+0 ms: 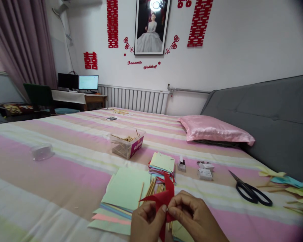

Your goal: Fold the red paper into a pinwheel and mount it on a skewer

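Observation:
A red paper pinwheel with pointed, folded blades is held up between my two hands. My left hand pinches its folded middle between thumb and fingers. At the same spot, the thumb and forefinger of my right hand close on a small shiny pin at the centre. Below and behind the pinwheel lie thin wooden sticks, partly hidden by it. Beside them is a fanned stack of large coloured paper sheets, pale green on top. A stack of smaller paper squares sits just beyond.
A clear plastic tub holds more sticks. Small boxes, an opened little box and black-handled scissors lie to the right. Finished-looking paper pinwheels rest at the right edge. A clear lid and pink pillow are farther off.

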Motion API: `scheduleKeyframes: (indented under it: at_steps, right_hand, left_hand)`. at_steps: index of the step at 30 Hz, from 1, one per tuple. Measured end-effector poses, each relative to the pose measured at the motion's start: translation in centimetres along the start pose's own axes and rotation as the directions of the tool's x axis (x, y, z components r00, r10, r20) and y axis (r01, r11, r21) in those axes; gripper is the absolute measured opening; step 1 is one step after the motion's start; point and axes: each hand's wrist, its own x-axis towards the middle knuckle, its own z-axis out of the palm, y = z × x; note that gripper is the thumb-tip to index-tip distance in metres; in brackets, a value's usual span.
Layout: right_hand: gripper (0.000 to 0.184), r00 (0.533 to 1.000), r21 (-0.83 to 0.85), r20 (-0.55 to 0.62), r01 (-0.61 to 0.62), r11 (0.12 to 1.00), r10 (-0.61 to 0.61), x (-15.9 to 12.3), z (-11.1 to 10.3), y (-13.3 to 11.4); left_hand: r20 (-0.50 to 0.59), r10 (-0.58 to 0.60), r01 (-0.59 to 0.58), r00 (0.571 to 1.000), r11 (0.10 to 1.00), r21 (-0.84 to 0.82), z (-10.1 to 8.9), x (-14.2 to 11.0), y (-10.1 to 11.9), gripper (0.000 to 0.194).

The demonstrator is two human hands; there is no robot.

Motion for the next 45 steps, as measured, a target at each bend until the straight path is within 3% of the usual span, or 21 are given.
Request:
scheduleKeyframes:
  at_steps: [3, 8, 13, 23, 27, 30, 33, 36, 45]
  right_hand:
    - [0.02, 1.0, 0.021, -0.001, -0.018, 1.0, 0.018, -0.1, 0.0, -0.3]
    - [0.022, 0.999, 0.043, 0.003, -0.052, 0.998, 0.052, -0.1, 0.0, -0.4]
    - [0.024, 0.999, 0.032, 0.006, -0.051, 0.998, 0.051, -0.2, 0.2, -0.4]
    - [0.011, 0.986, -0.194, -0.159, 0.011, 0.981, -0.043, -0.2, 0.8, -0.1]
    - [0.029, 0.97, -0.087, -0.245, -0.016, 0.996, -0.006, -0.1, 1.0, 0.1]
    - [0.042, 0.989, 0.096, -0.147, 0.015, 0.995, 0.0, -0.2, 1.0, 0.1]
    - [0.034, 0.999, 0.215, -0.043, 0.034, 0.976, -0.025, -0.2, 1.0, -0.2]
    - [0.029, 1.0, 0.236, -0.015, -0.02, 0.972, 0.024, -0.3, 0.9, -0.4]
    - [0.03, 0.99, 0.313, -0.094, -0.074, 0.947, 0.108, -0.4, 1.1, 0.2]
  left_hand:
    - [-0.006, 0.072, -0.072, 0.997, 0.997, 0.028, -0.1, -0.3, 0.0, 0.023]
    - [0.076, 0.058, -0.067, 0.995, 0.991, 0.113, -0.4, -0.6, 0.7, 0.016]
    - [0.068, 0.134, -0.144, 0.989, 0.974, 0.173, -0.2, -0.7, 0.8, 0.011]
    - [0.041, 0.14, -0.146, 0.989, 0.972, 0.184, -0.1, -0.8, 0.8, 0.01]
    - [0.034, 0.13, -0.134, 0.991, 0.976, 0.172, 0.2, -0.9, 1.0, 0.009]
    - [0.027, 0.136, -0.139, 0.99, 0.971, 0.195, 0.2, -0.9, 1.1, 0.01]
    - [0.029, 0.134, -0.137, 0.991, 0.972, 0.189, 0.1, -0.9, 1.0, 0.007]
    - [0.03, 0.123, -0.126, 0.992, 0.977, 0.173, 0.1, -1.0, 1.0, 0.006]
    - [0.062, 0.08, -0.095, 0.995, 0.956, 0.279, 0.2, -1.1, 1.3, 0.011]
